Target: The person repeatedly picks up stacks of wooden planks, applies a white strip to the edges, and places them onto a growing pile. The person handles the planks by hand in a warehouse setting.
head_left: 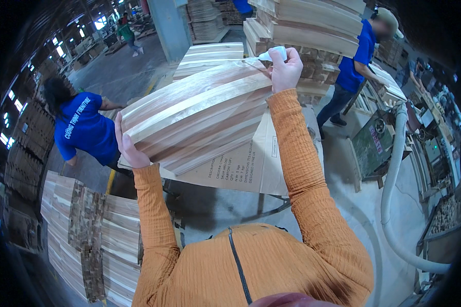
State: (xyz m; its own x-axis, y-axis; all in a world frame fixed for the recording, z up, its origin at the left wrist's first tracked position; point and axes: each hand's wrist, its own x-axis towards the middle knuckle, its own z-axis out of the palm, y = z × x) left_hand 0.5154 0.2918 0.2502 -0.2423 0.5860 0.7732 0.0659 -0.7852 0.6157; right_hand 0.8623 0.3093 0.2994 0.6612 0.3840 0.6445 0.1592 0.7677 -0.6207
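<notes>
A striped wooden panel [194, 112], made of light and dark strips, is tilted up in front of me. My left hand [130, 144] grips its left edge, fingers mostly hidden by the board. Near the far right corner of the panel, my right hand [287, 70] is closed around a small white squeeze bottle [276, 53]. The bottle's narrow nozzle points left, at the panel's far edge; whether it touches the wood I cannot tell. Beneath the panel lies a flattened cardboard sheet [225, 176] with printing on it.
Another panel [210, 52] lies just beyond. Tall stacks of boards [305, 30] stand behind; more stacked panels [120, 245] are at my lower left. Workers in blue shirts stand left [89, 128] and right [361, 53]. A grey hose [389, 199] curves down beside a green machine [374, 146].
</notes>
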